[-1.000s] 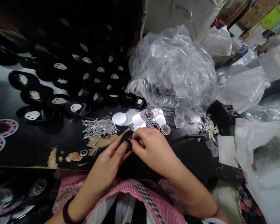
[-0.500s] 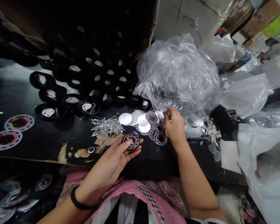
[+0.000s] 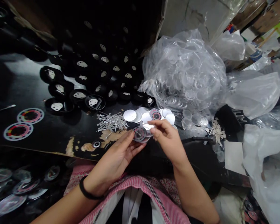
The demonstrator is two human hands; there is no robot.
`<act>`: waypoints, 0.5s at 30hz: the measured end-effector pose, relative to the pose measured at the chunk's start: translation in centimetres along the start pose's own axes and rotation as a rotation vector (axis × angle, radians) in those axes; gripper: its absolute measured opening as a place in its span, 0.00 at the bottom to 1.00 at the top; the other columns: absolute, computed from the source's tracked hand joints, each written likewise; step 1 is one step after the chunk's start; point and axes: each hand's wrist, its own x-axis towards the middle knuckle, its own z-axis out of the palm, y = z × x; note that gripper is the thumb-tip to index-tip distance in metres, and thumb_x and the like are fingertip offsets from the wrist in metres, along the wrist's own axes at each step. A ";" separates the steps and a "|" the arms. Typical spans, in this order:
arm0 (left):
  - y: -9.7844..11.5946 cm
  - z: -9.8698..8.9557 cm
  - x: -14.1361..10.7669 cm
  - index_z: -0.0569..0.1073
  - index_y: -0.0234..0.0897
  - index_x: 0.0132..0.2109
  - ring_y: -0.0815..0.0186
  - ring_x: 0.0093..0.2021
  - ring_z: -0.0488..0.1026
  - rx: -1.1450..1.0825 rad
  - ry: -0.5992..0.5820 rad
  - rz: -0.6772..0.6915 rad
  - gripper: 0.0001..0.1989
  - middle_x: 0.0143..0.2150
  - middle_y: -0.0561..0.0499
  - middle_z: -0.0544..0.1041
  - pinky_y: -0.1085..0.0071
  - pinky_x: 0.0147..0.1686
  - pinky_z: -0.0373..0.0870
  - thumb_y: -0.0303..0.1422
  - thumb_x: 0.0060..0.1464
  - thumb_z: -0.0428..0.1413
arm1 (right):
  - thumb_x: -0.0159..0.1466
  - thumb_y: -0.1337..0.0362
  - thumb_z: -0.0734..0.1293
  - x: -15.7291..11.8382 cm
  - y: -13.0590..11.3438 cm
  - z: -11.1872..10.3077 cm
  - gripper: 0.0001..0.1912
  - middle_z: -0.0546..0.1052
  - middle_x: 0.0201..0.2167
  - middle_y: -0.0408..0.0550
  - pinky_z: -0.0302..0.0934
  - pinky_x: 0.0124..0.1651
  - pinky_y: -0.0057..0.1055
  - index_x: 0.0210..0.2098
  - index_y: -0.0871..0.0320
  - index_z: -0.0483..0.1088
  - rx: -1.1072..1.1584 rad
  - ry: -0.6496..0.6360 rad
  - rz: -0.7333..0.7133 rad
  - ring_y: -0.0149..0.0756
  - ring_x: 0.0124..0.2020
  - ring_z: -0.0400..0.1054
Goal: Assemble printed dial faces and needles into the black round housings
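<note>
Low over the table's front, my left hand grips a small round dial case with a printed dial face, thumb on its near side. Between the thumb and fingers of my right hand is a thin, shiny disc, seemingly clear plastic. It overlaps the right side of the dial case; whether the two touch, I cannot tell. Just beyond my hands are white discs and a printed dial ring. A heap of small grey pins lies to their left.
Rows of black round cases with pale plates fill the back left. Behind my right hand bulges a clear bag of transparent discs. A black-handled tool lies right, near pale chips. Larger printed rings lie left.
My right hand has come from the discs at the back toward my left hand, bringing the thin disc over the dial case. The view has shifted slightly left.
</note>
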 end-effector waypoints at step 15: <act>2.2 2.6 0.3 0.79 0.34 0.45 0.58 0.51 0.78 -0.032 0.051 0.171 0.14 0.50 0.42 0.81 0.63 0.52 0.77 0.36 0.68 0.51 | 0.66 0.64 0.67 -0.5 -1.1 -3.4 0.12 0.71 0.36 0.45 0.65 0.44 0.32 0.48 0.54 0.78 -0.147 -0.065 -0.026 0.32 0.37 0.68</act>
